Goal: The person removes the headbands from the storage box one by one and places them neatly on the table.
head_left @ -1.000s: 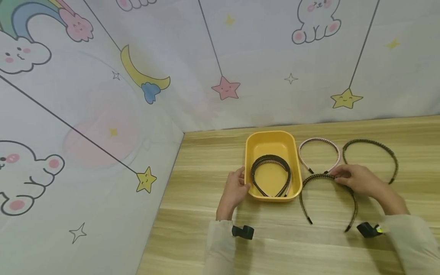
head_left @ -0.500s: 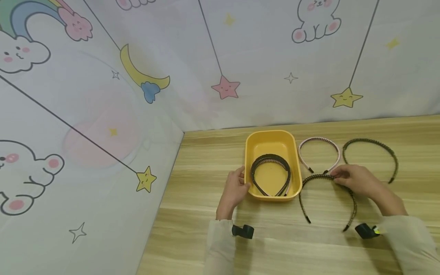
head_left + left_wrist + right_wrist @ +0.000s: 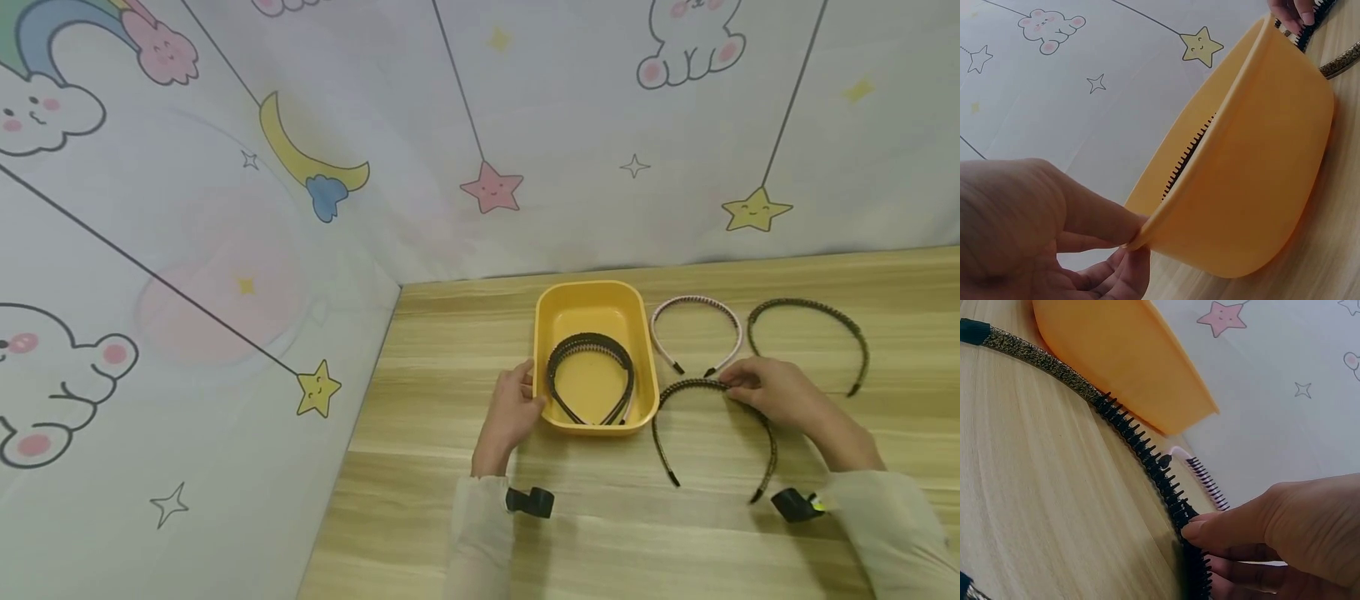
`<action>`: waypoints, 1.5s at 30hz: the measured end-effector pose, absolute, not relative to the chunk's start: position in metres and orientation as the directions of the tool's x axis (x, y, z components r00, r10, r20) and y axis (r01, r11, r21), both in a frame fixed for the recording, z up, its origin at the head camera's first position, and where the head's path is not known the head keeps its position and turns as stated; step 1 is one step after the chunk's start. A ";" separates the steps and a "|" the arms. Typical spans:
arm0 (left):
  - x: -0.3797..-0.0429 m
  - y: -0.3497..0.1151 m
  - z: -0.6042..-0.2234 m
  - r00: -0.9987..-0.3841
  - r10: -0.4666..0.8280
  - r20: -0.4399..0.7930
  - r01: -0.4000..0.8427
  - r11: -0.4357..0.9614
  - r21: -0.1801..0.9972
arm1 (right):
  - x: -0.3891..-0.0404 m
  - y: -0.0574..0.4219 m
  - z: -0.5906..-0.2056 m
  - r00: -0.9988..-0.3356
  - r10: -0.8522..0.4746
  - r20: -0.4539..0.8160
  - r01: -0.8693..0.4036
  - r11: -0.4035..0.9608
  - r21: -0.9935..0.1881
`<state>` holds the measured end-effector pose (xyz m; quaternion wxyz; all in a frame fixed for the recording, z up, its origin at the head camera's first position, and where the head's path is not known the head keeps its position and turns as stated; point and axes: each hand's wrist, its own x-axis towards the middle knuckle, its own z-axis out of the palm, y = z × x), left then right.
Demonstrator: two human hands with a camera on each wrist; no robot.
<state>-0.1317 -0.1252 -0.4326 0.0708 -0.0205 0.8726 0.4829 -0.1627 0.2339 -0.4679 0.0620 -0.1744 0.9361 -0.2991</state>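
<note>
With thumb and fingers my left hand (image 3: 512,410) pinches the rim of the yellow plastic basin (image 3: 1254,150) on its left side. Inside the basin lie several dark toothed headbands (image 3: 590,342), stacked together. My right hand (image 3: 783,400) pinches the top of a black-and-gold headband (image 3: 1138,440) just right of the basin. That headband has comb teeth along its inner side and dark end caps. Its two ends point toward me in the head view. My right thumb (image 3: 1210,528) presses on the band, while the other fingers are partly hidden behind it.
A pink headband (image 3: 697,300) lies behind the held one, right of the basin. Farther right is another dark gold headband (image 3: 813,306). The wooden table (image 3: 420,500) meets a cartoon-printed white cloth wall (image 3: 570,225) at the back and left.
Both hands keep their holds. The right hand and the headband have shifted very slightly left; the basin stays in place. The head view has tilted slightly.
</note>
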 end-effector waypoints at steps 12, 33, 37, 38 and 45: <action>-0.133 -0.125 -0.431 -0.989 0.029 -0.145 -0.108 0.526 0.844 | -0.166 0.236 -0.456 -0.931 -0.366 -0.001 -0.304 0.773 -0.557; -0.132 -0.125 -0.434 -0.986 0.030 -0.162 -0.124 0.516 0.848 | -0.197 0.170 -0.400 -0.925 -0.368 0.095 -0.338 0.679 -0.652; -0.132 -0.126 -0.433 -0.987 0.034 -0.156 -0.118 0.507 0.854 | -0.204 0.151 -0.396 -0.912 -0.399 0.100 -0.364 0.669 -0.648; -0.132 -0.126 -0.433 -0.987 0.035 -0.156 -0.117 0.503 0.856 | -0.205 0.147 -0.396 -0.908 -0.409 0.095 -0.368 0.667 -0.648; -0.132 -0.126 -0.433 -0.990 0.040 -0.135 -0.097 0.503 0.859 | -0.216 0.125 -0.400 -0.892 -0.448 0.058 -0.379 0.673 -0.635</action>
